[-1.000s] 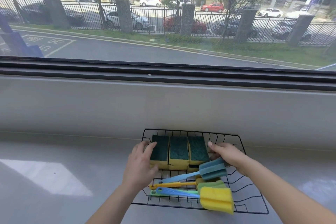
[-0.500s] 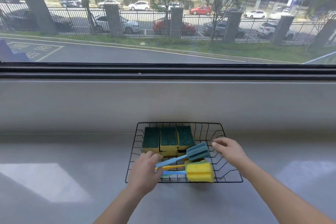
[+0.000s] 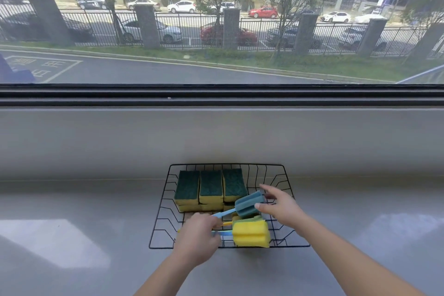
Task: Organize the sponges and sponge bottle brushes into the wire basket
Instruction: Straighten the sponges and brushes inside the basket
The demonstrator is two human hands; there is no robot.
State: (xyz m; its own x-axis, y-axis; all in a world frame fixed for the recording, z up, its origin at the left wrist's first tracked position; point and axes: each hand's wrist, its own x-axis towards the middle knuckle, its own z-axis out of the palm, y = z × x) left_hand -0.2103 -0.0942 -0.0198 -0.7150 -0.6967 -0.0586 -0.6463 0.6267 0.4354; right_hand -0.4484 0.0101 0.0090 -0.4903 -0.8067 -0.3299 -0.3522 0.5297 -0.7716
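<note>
A black wire basket [image 3: 161,230] stands on the grey counter against the wall. Three yellow sponges with dark green tops [image 3: 211,187] stand side by side in its back left part, with more yellow sponge beneath them. In front lie sponge bottle brushes: one with a blue head [image 3: 247,204] on top, one with a yellow head [image 3: 251,234] at the front. My left hand [image 3: 198,239] covers the brush handles, its fingers curled over them. My right hand [image 3: 281,208] touches the blue head with thumb and fingers.
The grey counter [image 3: 84,223] runs left and right of the basket, with bright light patches on both sides. A low grey wall [image 3: 216,137] and a window frame [image 3: 216,95] rise behind the basket. Outside are a road, fence and parked cars.
My left hand moved from the green-topped sponges down onto the brush handles. My right hand stays at the blue brush head. The camera tilted up, so the basket looks farther away.
</note>
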